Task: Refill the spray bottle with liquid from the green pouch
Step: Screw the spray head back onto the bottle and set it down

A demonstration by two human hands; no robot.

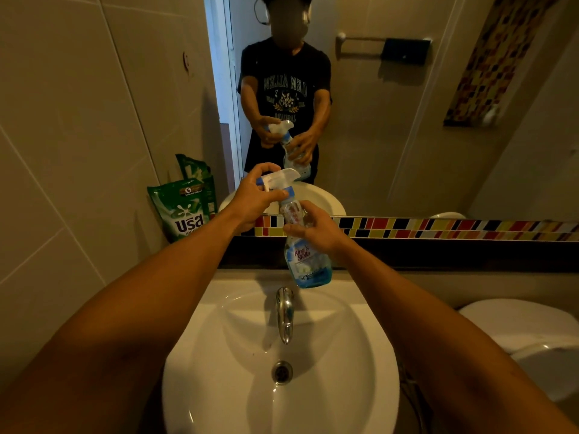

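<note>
I hold a clear spray bottle (305, 261) with a blue label and a little blue liquid at its bottom, tilted above the back of the sink. My right hand (316, 228) grips the bottle's neck and upper body. My left hand (253, 200) is closed around the white trigger spray head (279, 178) with its blue collar at the bottle's top. The green pouch (185, 208) stands upright on the ledge at the left, leaning against the wall tiles beside the mirror, apart from both hands.
A white sink (344, 355) with a chrome tap (285, 314) and drain lies below the bottle. A mirror (391, 104) with a coloured tile border reflects a person holding the bottle. A white toilet (532, 333) sits at the right.
</note>
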